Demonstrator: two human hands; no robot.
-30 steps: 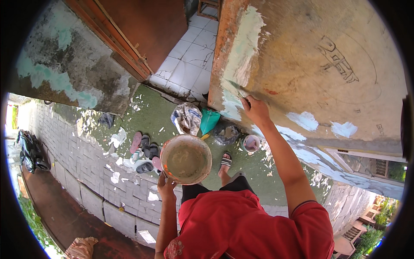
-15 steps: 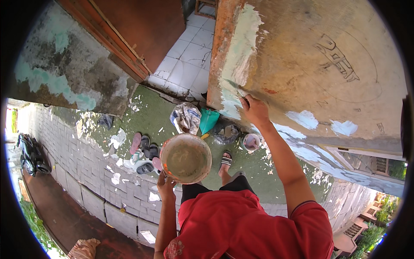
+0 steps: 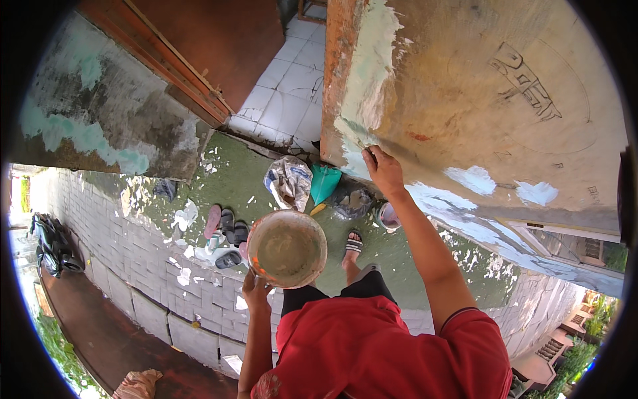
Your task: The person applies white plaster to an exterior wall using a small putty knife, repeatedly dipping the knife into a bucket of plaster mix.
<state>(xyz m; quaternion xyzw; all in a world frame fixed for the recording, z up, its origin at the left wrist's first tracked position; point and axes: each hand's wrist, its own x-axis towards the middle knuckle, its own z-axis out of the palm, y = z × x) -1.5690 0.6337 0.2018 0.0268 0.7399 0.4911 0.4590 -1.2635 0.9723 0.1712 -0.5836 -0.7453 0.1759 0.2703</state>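
Observation:
My left hand (image 3: 256, 290) grips the lower left rim of a round bowl (image 3: 288, 250), holding it up in front of my body. Grey-brown residue coats the inside of the bowl. Up to the right, my right hand (image 3: 383, 171) is closed on the handle of a putty knife (image 3: 359, 138). Its blade lies against the wall's edge beside the doorway, at the lower end of a pale green-white strip of filler (image 3: 369, 73). Fingers and glare hide part of the knife.
Bare brown wall (image 3: 458, 113) with light-blue patches rises at right. Below stand a white sack (image 3: 288, 182), a green bag (image 3: 324, 183), a black plastic bag (image 3: 351, 201) and a small bucket (image 3: 389, 216). Several sandals (image 3: 228, 219) and paint flakes lie on the ground. A door (image 3: 219, 46) stands at upper left.
My right hand has shifted slightly left and down along the wall's edge, and the blade now lies flatter against it. The bowl stays almost in place in my left hand.

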